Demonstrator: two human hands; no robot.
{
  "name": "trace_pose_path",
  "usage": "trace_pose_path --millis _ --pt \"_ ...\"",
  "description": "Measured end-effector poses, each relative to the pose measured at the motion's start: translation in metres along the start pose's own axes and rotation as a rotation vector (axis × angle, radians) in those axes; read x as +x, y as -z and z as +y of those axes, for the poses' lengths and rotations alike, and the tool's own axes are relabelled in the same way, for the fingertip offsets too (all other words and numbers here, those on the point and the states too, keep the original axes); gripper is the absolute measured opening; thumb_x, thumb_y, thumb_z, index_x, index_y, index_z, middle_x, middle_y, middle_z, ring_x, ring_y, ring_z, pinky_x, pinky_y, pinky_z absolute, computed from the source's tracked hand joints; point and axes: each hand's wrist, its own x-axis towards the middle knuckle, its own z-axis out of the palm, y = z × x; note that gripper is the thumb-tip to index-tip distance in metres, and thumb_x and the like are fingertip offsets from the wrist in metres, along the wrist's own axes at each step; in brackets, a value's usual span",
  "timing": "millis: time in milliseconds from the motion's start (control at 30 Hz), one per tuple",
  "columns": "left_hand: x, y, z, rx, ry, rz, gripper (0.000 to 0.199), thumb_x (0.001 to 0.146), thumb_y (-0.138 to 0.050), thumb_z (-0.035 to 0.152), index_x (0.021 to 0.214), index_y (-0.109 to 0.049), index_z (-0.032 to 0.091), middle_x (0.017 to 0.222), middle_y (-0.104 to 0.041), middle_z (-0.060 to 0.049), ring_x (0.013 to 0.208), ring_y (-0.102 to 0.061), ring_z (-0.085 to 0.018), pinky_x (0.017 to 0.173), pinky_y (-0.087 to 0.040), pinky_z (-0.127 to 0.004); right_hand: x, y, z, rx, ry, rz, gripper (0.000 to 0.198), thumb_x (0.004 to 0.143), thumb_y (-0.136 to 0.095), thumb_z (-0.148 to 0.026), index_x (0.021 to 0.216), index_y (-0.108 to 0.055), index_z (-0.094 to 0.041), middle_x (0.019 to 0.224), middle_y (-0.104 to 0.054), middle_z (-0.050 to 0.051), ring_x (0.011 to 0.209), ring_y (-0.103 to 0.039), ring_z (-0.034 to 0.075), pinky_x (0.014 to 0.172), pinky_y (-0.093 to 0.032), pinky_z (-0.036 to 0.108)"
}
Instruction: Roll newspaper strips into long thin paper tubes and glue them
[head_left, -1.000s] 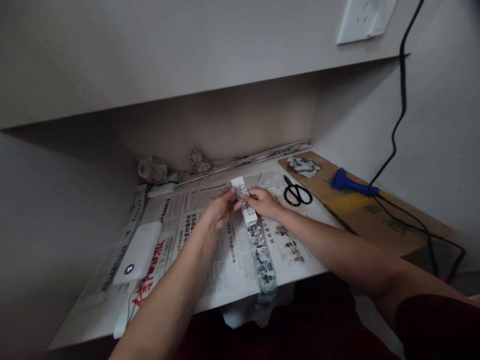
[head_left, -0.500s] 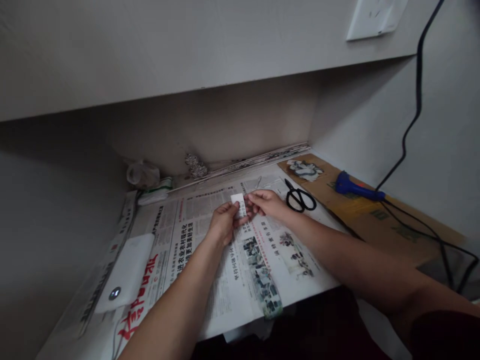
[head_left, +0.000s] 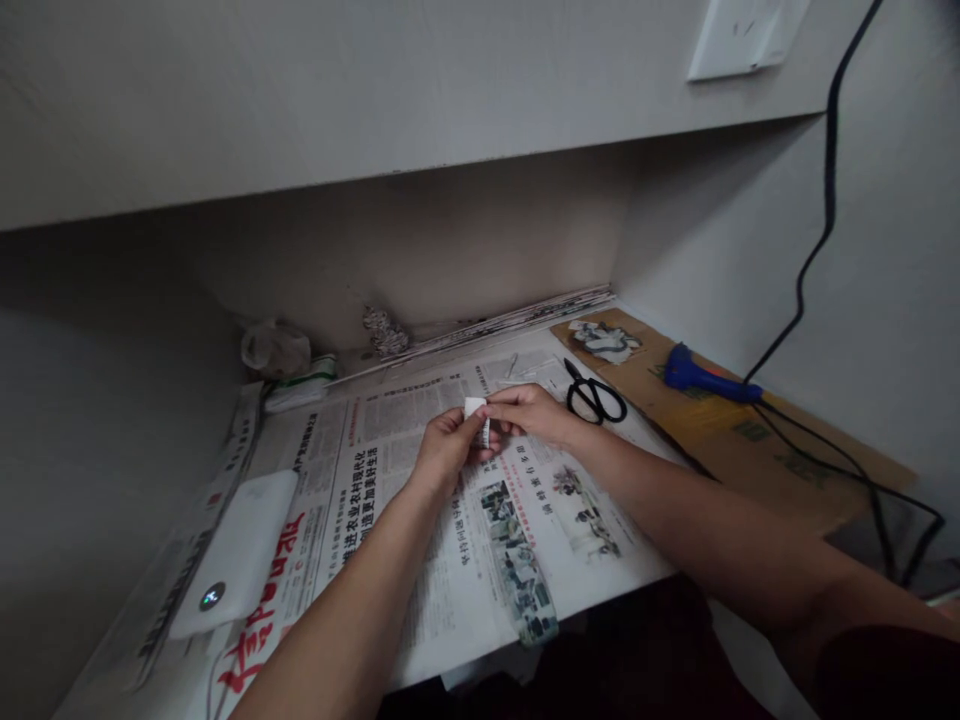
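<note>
Left hand [head_left: 444,448] and right hand [head_left: 531,412] close together over the middle of the newspaper [head_left: 405,400] covering the worktop [head_left: 536,338]. Both pinch a small piece of printed paper [head_left: 474,406], thumbs uppermost; its white end sticks up between them. Lower part hidden by fingers; cannot tell whether it joins the photo-printed strip [head_left: 519,565] below, which runs to the worktop's front edge.

Right of the hands: black scissors [head_left: 595,398], lying on the newspaper's side near the right wrist. Beyond, on cardboard [head_left: 772,475]: crumpled paper [head_left: 606,342] and a blue corded tool [head_left: 705,377]. Left: white device [head_left: 236,555] with small lit display. Back: thin rods [head_left: 510,325] along the wall, plastic bag [head_left: 276,347] in the left corner.
</note>
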Motion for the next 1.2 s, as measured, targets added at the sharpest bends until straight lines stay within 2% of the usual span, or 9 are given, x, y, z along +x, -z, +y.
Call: trace_pose_path --millis 400,633,1000,1200 --pt "-0.0011 0.0013 0.0014 0.055 -0.066 -0.041 0.038 0.076 -0.063 0.046 0.085 -0.062 0.009 0.068 -0.067 -0.009 0.053 -0.061 -0.012 0.044 -0.047 -0.018 -0.0011 0.0044 -0.0004 0.095 -0.036 -0.064 0.034 0.071 -0.070 -0.041 0.091 -0.071 -0.012 0.053 -0.055 -0.002 0.048 -0.045 0.006 0.041 -0.027 0.018" --pt "-0.0011 0.0004 -0.0004 0.066 -0.047 -0.003 0.037 0.077 -0.061 0.046 0.084 -0.061 0.011 0.067 -0.067 -0.008 0.051 -0.061 -0.012 0.045 -0.048 -0.020 -0.0019 0.0039 -0.0028 0.114 -0.053 -0.027 0.036 0.069 -0.072 -0.040 0.091 -0.071 -0.011 0.051 -0.052 -0.003 0.048 -0.044 0.006 0.042 -0.027 0.018" --pt "-0.0021 -0.0008 0.0011 0.098 -0.098 -0.012 0.039 0.071 -0.067 0.048 0.083 -0.060 0.011 0.074 -0.068 -0.008 0.050 -0.060 -0.012 0.042 -0.048 -0.020 -0.0008 0.0008 -0.0031 0.091 -0.067 0.014 0.035 0.066 -0.075 -0.039 0.086 -0.071 -0.011 0.053 -0.054 -0.002 0.047 -0.043 0.006 0.042 -0.028 0.019" --pt "-0.0008 0.0000 -0.0012 0.102 -0.079 -0.005 0.038 0.070 -0.069 0.045 0.084 -0.061 0.011 0.072 -0.066 -0.006 0.050 -0.060 -0.011 0.043 -0.048 -0.019 -0.0039 0.0008 -0.0083 0.093 -0.059 -0.008 0.035 0.066 -0.074 -0.041 0.083 -0.070 -0.010 0.051 -0.051 -0.002 0.047 -0.042 0.006 0.042 -0.024 0.020"
